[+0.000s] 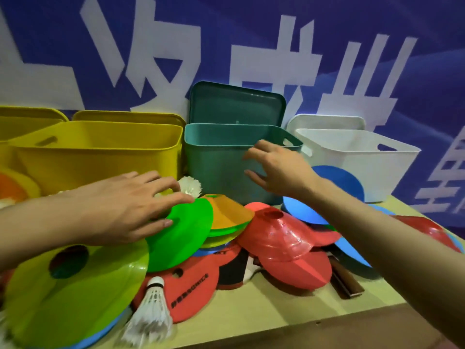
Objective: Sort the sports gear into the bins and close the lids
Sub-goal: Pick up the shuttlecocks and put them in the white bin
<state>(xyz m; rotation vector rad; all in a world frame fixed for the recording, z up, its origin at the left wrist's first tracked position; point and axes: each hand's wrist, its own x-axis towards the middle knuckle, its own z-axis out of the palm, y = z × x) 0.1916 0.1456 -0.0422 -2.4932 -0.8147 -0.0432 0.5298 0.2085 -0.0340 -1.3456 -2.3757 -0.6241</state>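
**Cones piled before open bins**

Nearest the camera, a lime cone [75, 293] and a shuttlecock [151, 311] lie on the tabletop [264, 316]. Behind them the left hand [120, 207] rests on a green cone [181, 235], fingers spread and lightly bent, with no firm hold yet. The right hand [279, 170] hovers open-fingered at the teal bin [216, 159], holding nothing. Yellow bin [100, 152] and white bin [357, 159] flank it. Pinching the green cone's rim should lift it without dragging the orange cone [231, 212] beside it.
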